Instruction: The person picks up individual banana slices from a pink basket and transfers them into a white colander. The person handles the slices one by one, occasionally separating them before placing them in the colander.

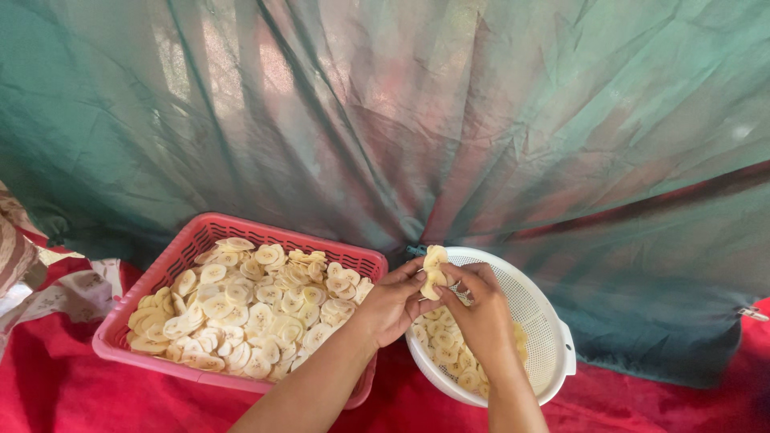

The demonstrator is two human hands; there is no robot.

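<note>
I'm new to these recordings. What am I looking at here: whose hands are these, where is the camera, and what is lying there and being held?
There is one picture, taken by a camera worn on a person's head and looking down at their own two bare hands. No machine is involved. The left hand and the right hand meet over a white plastic colander and together pinch a small stack of pale banana slices. More slices lie inside the colander. To the left stands a pink plastic basket filled with the same kind of slices. Both containers rest on a red cloth. Behind them hangs a green net curtain.
</note>
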